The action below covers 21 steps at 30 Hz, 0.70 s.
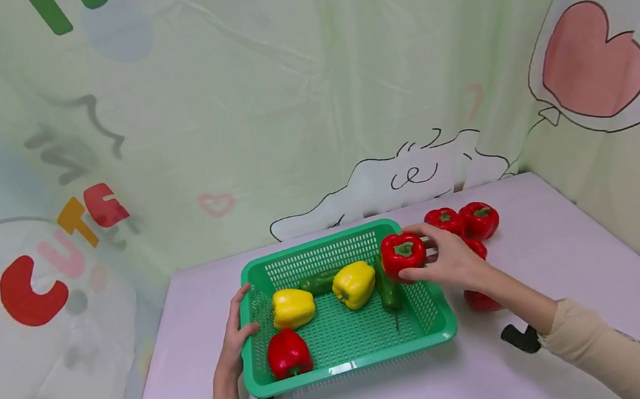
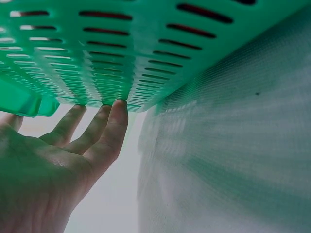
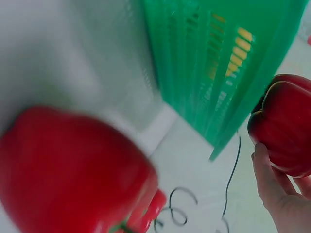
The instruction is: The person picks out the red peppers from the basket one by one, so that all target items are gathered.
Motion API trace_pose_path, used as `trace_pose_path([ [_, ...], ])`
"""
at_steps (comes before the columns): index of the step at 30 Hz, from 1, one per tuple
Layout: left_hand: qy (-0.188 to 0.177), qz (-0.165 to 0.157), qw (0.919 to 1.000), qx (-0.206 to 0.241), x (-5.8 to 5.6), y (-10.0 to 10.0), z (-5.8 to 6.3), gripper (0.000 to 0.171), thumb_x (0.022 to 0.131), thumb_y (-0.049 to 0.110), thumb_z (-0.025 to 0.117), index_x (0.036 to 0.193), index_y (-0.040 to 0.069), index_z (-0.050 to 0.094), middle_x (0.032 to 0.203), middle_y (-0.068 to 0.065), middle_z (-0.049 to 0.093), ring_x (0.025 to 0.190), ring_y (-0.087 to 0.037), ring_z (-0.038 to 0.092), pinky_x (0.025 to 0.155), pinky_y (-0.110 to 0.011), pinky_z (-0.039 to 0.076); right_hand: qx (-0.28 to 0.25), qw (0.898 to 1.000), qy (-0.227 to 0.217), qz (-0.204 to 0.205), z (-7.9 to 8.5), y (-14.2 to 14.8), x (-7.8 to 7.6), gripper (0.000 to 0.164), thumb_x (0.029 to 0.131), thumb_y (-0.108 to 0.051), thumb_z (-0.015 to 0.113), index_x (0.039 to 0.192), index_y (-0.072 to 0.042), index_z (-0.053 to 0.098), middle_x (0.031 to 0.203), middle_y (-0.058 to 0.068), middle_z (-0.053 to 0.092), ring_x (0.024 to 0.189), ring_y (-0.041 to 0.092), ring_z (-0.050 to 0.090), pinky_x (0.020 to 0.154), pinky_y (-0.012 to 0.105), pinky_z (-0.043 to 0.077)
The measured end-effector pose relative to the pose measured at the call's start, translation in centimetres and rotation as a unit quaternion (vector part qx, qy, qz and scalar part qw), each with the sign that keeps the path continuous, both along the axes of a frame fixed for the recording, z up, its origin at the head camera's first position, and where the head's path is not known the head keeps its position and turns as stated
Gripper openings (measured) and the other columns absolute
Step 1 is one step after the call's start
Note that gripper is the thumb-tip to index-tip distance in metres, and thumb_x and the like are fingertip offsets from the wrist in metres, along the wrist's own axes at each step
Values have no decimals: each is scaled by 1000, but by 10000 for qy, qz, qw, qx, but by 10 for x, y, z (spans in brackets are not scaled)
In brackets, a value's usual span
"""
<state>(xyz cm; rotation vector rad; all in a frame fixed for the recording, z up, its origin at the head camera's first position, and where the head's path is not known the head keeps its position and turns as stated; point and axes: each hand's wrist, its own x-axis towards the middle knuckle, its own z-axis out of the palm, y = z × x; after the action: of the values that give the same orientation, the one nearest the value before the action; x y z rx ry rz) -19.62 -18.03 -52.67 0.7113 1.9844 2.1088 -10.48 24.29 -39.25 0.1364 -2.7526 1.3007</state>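
My right hand (image 1: 455, 262) holds a red bell pepper (image 1: 402, 253) between thumb and fingers, over the right end of a green plastic basket (image 1: 352, 364). In the right wrist view that pepper (image 3: 286, 126) shows beside the basket's rim. At the basket's left side my left hand (image 1: 234, 339) grips the rim. The left wrist view has its fingertips (image 2: 119, 109) against the slotted outer wall. Inside the basket lie two yellow bell peppers (image 1: 354, 285), two long green peppers (image 1: 389, 290) and a red bell pepper (image 1: 289, 353) in the near left corner.
Several red bell peppers (image 1: 479, 220) lie on the pale purple tablecloth (image 1: 568, 300), right of the basket. One large red bell pepper (image 3: 73, 174) looms close in the right wrist view. A printed curtain (image 1: 280, 108) hangs behind and beside the table.
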Motion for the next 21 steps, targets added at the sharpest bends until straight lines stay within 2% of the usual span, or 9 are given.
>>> trace_pose_path([
  [5, -44, 23, 10000, 4, 0, 0, 0, 76, 85, 0, 44, 156, 9, 16, 157, -24, 16, 128, -48, 31, 94, -32, 47, 336, 9989, 188, -269, 6, 22, 5, 78, 79, -32, 81, 142, -5, 45, 126, 23, 57, 112, 40, 54, 79, 52, 55],
  [10, -48, 54, 10000, -12, -1, 0, 1, 76, 85, 0, 45, 156, 11, 17, 157, -24, 17, 128, -48, 31, 93, -36, 48, 425, 9980, 125, -453, 12, 45, 9, 79, 81, -31, 79, 145, -4, 41, 129, 26, 51, 116, 44, 49, 78, 55, 54],
  [17, -27, 15, 10000, 30, -1, 1, 2, 75, 86, -1, 44, 155, 8, 17, 155, -27, 18, 125, -47, 33, 91, -33, 49, 500, 9965, 186, -648, 10, 81, 15, 79, 84, -28, 77, 145, 1, 37, 130, 28, 49, 111, 45, 49, 73, 47, 56],
  [21, -59, 42, 9999, 77, -1, 2, 3, 74, 86, -1, 44, 155, 8, 17, 155, -27, 19, 124, -47, 33, 90, -33, 50, 485, 9957, 141, -779, 4, 101, 18, 81, 84, -27, 76, 147, 3, 34, 133, 30, 46, 114, 50, 45, 73, 50, 56],
])
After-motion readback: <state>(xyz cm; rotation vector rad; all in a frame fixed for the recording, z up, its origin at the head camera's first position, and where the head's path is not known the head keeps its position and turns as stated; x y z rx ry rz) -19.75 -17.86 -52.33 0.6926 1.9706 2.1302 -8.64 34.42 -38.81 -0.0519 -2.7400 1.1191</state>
